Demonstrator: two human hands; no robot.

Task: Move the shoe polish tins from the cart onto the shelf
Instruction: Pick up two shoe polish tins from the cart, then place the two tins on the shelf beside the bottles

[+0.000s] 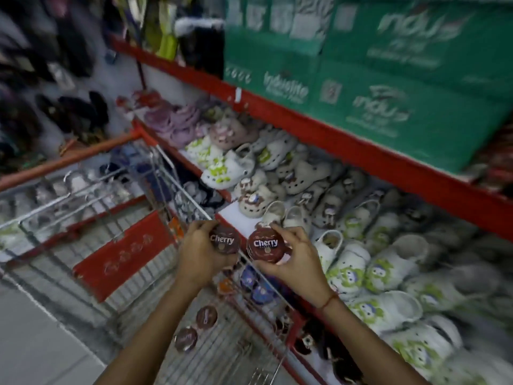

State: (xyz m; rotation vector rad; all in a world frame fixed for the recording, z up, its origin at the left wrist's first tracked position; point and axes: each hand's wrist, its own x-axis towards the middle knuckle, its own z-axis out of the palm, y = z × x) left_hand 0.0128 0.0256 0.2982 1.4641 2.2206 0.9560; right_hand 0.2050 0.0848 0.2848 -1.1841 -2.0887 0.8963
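Two loose tins lie flat on the cart floor, near its close end. Higher up, the left hand and the right hand each pinch a tin — left tin, right tin — by the rim, lids facing up, above the cart's shelf-side edge. They look small, light and hard — best held by the rim.

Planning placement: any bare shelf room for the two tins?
One bare white patch at the shelf's front edge, between the red lip and the beige clogs, just above both hands. Everywhere rightward, clogs crowd the shelf.
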